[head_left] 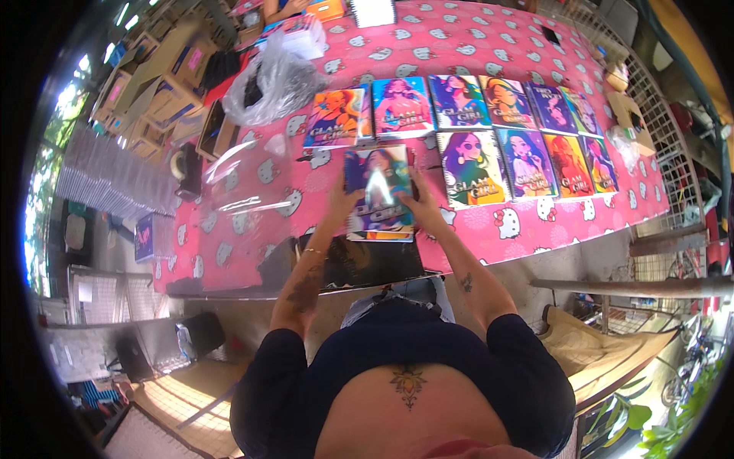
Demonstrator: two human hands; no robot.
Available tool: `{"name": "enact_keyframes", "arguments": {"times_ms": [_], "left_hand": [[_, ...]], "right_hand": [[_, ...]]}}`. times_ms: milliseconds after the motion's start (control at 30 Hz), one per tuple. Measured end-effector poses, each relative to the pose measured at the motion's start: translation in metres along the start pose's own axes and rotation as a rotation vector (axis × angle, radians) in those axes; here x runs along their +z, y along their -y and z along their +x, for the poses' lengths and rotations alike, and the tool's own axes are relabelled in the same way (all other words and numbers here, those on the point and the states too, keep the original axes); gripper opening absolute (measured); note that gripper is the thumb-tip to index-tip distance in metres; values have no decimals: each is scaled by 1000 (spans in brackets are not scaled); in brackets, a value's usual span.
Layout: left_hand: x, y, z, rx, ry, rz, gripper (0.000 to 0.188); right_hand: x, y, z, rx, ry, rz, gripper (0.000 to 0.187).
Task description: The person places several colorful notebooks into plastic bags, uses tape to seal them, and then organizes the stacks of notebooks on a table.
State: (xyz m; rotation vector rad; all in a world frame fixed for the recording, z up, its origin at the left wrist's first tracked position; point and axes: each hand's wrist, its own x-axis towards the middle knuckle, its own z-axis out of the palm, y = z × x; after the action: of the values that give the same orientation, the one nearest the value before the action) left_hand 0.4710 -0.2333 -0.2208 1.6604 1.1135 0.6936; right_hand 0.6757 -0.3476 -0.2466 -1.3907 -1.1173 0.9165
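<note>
Stack of glossy, rectangular notebooks (380,200) between bare hands (346,202) (421,209)

This looks like a workshop — piled cardboard boxes (167,84), rows of notebooks (472,170), a long pink worktable (417,55).

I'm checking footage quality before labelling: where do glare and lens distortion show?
Head view: white glare washes out the middle of the held notebook; head view again: pale reflections streak the clear plastic sheet at left; same head view: the front edge of the pink table bends, and black surrounds the picture.
</note>
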Motion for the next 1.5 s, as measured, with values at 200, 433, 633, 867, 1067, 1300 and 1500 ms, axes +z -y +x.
{"name": "enact_keyframes", "arguments": {"times_ms": [200, 433, 633, 867, 1067, 1300, 1500], "left_hand": [[-8, -7, 0, -48, 35, 118, 76], [130, -144, 87, 498, -281, 231, 55], [329, -234, 180, 818, 84, 395, 55], [346, -206, 246, 212, 212, 983, 61], [274, -219, 216, 319, -28, 635, 53], [92, -270, 72, 648, -452, -81, 43], [-25, -193, -1, 357, -455, -193, 45]], "right_hand": [[-55, 51, 7, -223, -96, -245, 64], [-395, 9, 97, 67, -619, -1121, 78], [-426, -13, 109, -366, -87, -755, 38], [-648, -42, 133, 436, -840, -1285, 73], [-614, 73, 146, 376, -636, -1179, 52], [-373, 159, 35, -195, -266, 225, 67], [-114, 80, 2, -279, 21, -34, 74]]}}
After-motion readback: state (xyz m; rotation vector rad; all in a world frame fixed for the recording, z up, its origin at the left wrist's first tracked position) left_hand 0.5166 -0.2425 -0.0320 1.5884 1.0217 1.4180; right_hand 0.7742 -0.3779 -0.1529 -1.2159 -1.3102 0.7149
